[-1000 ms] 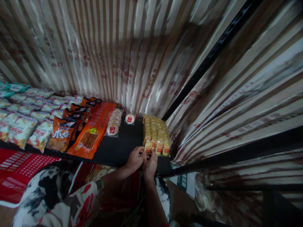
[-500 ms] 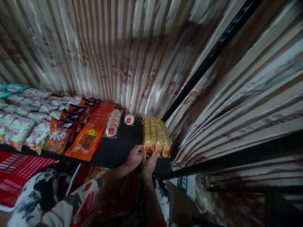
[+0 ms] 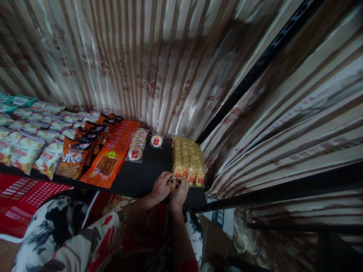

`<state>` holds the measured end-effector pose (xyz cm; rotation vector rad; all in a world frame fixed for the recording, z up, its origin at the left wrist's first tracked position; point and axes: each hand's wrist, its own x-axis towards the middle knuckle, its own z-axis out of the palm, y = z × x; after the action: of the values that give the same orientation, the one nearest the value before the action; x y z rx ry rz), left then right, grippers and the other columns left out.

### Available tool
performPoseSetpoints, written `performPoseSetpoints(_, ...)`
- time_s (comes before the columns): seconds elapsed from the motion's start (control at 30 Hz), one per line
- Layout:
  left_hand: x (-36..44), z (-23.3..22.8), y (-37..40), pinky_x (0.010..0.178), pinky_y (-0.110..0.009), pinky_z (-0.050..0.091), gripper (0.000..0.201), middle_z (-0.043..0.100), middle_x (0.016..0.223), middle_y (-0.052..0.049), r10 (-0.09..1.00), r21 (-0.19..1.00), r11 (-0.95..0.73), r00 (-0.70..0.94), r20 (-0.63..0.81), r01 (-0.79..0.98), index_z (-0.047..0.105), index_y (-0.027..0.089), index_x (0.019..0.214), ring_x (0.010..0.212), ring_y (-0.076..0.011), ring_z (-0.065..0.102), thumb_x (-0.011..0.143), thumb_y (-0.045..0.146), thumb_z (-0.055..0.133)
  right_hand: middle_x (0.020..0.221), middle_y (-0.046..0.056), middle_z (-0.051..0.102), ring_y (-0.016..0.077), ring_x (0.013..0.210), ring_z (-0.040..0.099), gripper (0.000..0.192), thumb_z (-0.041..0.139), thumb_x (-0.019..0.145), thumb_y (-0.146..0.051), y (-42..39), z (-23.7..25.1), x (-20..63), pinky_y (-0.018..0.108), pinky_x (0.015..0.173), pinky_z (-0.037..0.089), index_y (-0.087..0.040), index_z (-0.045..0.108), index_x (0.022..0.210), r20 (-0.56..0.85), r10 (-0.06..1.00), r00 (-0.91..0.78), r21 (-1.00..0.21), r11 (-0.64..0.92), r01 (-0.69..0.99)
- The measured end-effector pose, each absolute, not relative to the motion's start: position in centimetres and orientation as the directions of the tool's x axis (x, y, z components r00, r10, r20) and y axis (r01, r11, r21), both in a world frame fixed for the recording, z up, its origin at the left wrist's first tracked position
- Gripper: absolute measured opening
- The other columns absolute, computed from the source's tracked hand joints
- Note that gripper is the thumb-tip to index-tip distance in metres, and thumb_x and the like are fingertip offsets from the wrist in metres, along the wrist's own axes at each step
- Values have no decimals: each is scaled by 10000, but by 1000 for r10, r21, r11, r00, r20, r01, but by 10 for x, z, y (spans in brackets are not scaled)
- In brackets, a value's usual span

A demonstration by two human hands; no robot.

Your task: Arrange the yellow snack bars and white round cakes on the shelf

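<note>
My left hand [image 3: 161,186] and my right hand [image 3: 178,193] are side by side at the front of a block of yellow wrapped snacks [image 3: 188,158]. The fingers of both are curled and meet at the tips. Something small and dark shows between them, too little of it to name. The snack packets stand in tight rows on a black shelf [image 3: 136,181], their red and orange labels facing me. My knuckles partly cover the lower left packets, and I cannot tell whether the fingers touch them.
Left on the shelf lie round white wrapped cakes [image 3: 137,145], a single cake [image 3: 156,141], long orange snack bags [image 3: 110,158] and several chip bags [image 3: 25,149]. A striped curtain [image 3: 127,68] hangs behind. A black post [image 3: 255,71] slants at right; a red basket [image 3: 31,204] sits below.
My right fingers have drawn back slightly from the yellow packets and curl in closer to my left fingertips. The view has shifted a little; the shelf goods stay in place.
</note>
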<state>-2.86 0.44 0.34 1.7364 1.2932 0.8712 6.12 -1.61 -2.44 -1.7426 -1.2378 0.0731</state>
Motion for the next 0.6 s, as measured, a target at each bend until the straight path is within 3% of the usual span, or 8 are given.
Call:
performPoseSetpoints(0.3, -48, -13, -28, 847, -244, 467, 343, 583, 947, -28, 955, 873, -287, 192, 227, 395, 603, 187, 914, 872, -125, 562, 689, 13, 412, 1104, 195, 457, 244, 1063, 451, 258, 426, 793, -322, -18, -22, 57, 313, 727, 501, -127, 565, 889, 422, 738, 527, -735, -62, 675)
performPoseSetpoints(0.43, -60, -20, -47, 816, -255, 458, 313, 578, 870, -35, 923, 830, -373, 255, 288, 414, 598, 177, 863, 862, -146, 550, 687, 10, 401, 1065, 180, 509, 243, 1048, 459, 284, 410, 806, -291, -27, -18, 51, 314, 738, 491, -117, 572, 961, 461, 744, 484, -692, -40, 720)
performPoseSetpoints(0.6, -78, -30, -71, 781, -261, 447, 238, 574, 815, -40, 893, 784, -418, 367, 261, 459, 593, 167, 787, 822, -150, 537, 728, 38, 401, 961, 134, 571, 210, 874, 540, 308, 382, 825, -257, -38, -19, 43, 323, 750, 455, -121, 560, 1037, 487, 738, 468, -661, -39, 749)
